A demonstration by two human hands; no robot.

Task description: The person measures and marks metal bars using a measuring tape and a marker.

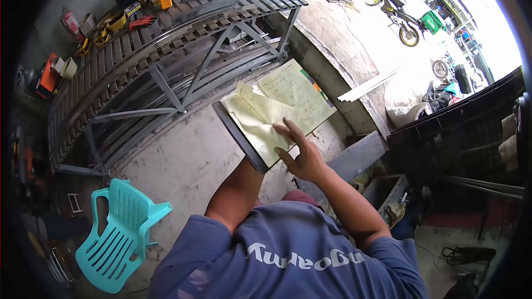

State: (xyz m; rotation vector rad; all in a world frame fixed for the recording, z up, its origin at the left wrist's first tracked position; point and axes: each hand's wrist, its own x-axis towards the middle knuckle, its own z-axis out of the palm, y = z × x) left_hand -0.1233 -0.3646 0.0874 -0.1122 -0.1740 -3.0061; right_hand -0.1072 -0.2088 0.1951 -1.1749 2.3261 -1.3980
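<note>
An open notebook [295,89] with handwritten, yellowish pages and a dark cover edge is held in front of me. Coloured tabs run along its far right edge. One loose page [256,112] stands lifted and curled over the left side. My left forearm [235,191] reaches under the notebook, which rests on that side; the hand itself is hidden beneath it. Over the lower pages, my right hand [302,155] has its fingers and thumb apart, with the fingertips touching the curled paper.
A slatted metal workbench [166,36] carrying tools and a red glove [142,22] stands ahead-left, with metal bars below. A turquoise plastic chair [119,232] is at lower left. To the right are a grey board [354,158], a raised ledge and a motorcycle [399,16] outside.
</note>
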